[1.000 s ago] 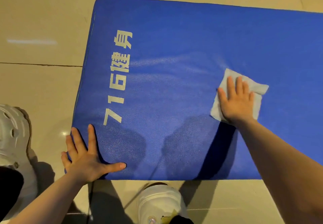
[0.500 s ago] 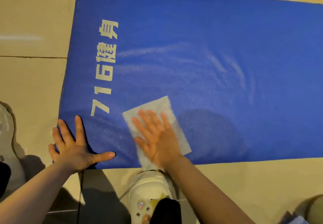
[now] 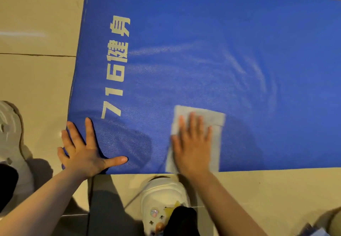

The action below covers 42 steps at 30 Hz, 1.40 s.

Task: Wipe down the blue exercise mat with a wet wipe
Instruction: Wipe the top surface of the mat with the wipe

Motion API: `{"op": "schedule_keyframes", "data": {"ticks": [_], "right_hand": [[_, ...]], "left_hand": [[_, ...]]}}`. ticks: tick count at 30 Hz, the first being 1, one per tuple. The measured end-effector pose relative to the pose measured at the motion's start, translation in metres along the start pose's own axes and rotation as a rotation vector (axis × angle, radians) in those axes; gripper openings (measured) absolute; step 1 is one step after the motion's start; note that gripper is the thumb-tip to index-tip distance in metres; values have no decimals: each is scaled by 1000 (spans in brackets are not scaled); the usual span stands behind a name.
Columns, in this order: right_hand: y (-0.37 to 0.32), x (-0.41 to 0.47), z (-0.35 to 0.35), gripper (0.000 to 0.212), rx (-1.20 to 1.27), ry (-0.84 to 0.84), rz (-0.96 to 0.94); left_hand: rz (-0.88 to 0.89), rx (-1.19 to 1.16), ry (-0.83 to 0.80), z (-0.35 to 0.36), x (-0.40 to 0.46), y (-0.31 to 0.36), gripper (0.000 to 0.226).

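- Right hand (image 3: 192, 143), lower centre of frame: flat, fingers straight, pressing thin white wet wipe (image 3: 215, 123) onto padded blue exercise mat (image 3: 203, 38); worth keeping palm pressure even, strokes overlapping.
- Left hand (image 3: 84, 147), lower left: splayed, bracing mat's corner.

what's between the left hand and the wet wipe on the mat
Only bare blue mat, partly shadowed, lies between the left hand and the wet wipe under the right hand, as the head view shows.

Blue exercise mat (image 3: 203, 60) flat on floor, fills upper right of frame, pale "716" lettering at left end, wet streaks mid-surface. White wet wipe (image 3: 215, 125) spread flat near mat's lower edge, lower centre.
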State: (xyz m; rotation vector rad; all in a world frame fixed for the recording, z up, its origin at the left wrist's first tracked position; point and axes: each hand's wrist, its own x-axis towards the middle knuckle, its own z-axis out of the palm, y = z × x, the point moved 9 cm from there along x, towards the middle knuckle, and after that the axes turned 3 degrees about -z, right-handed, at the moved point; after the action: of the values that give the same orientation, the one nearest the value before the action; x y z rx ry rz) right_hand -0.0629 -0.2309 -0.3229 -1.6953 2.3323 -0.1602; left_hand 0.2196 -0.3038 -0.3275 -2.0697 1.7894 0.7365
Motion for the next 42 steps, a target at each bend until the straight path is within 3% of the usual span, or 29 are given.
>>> {"op": "schedule_keyframes", "data": {"ticks": [3, 6, 8, 10, 12, 15, 19, 22, 25, 28, 30, 35, 37, 39, 42], "right_hand": [[-87, 1, -4, 63, 203, -77, -265], [-80, 7, -38, 56, 375, 4, -218], [-32, 10, -52, 51, 354, 109, -73], [26, 8, -49, 54, 298, 130, 81], [67, 2, -39, 57, 191, 117, 190], [79, -3, -29, 57, 60, 133, 176], [80, -2, -31, 56, 38, 176, 138], [76, -2, -33, 58, 49, 202, 138], [74, -1, -33, 58, 41, 214, 137], [74, -2, -33, 57, 28, 229, 145], [74, -2, -34, 57, 26, 240, 151], [75, -2, -33, 56, 12, 258, 149], [75, -4, -33, 56, 11, 262, 149], [75, -4, -33, 56, 18, 257, 146], [76, -4, -32, 57, 16, 246, 138]], "left_hand": [[59, -3, 13, 0, 0, 7, 161], [-52, -13, -51, -5, -4, 6, 153], [-70, -136, 99, -28, -10, 18, 119], [94, -222, 408, -51, -31, 53, 80], [392, -180, 503, -31, -56, 113, 56], [734, 85, 378, 33, -72, 193, 59], [791, 198, 315, 45, -40, 172, 60], [520, 157, 432, 3, 5, 86, 64], [196, 35, 425, -16, 22, 11, 67], [102, 12, 459, -1, 1, 20, 67], [254, 75, 453, 15, -22, 56, 62], [951, 285, 364, 45, -56, 147, 56], [1151, 317, 290, 46, -50, 163, 52], [1159, 336, 278, 36, -25, 160, 54], [820, 218, 369, -13, 40, 119, 64]]}}
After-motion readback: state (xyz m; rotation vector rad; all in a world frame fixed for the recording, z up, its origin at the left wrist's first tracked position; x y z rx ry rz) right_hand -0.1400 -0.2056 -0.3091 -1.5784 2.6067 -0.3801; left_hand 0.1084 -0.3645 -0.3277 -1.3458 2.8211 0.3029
